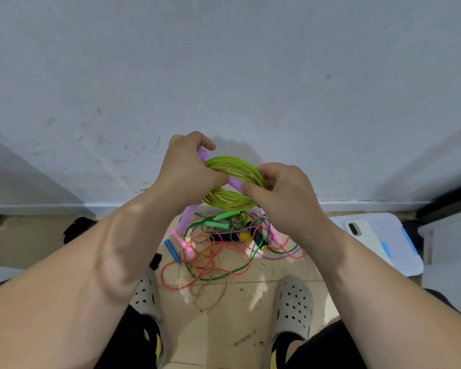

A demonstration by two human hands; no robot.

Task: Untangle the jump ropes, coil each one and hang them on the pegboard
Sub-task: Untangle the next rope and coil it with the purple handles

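Observation:
A yellow-green jump rope (229, 166) is wound into a tight coil, held in front of the white wall. My left hand (189, 169) grips the coil's left side together with a purple handle. My right hand (280, 190) pinches the end of the other purple handle (234, 182), which lies across the middle of the coil, and holds the coil's right side. On the floor below lies a tangle of ropes (224, 251) in red, green, purple and tan, with green, pink, blue, black and yellow handles. No pegboard is in view.
A white wall (224, 75) with a baseboard stands straight ahead. A white bin lid (389, 241) with a phone (357, 230) on it lies to the right. My feet in grey clogs (293, 304) stand on the tiled floor near the tangle. A dark object (77, 227) sits at left.

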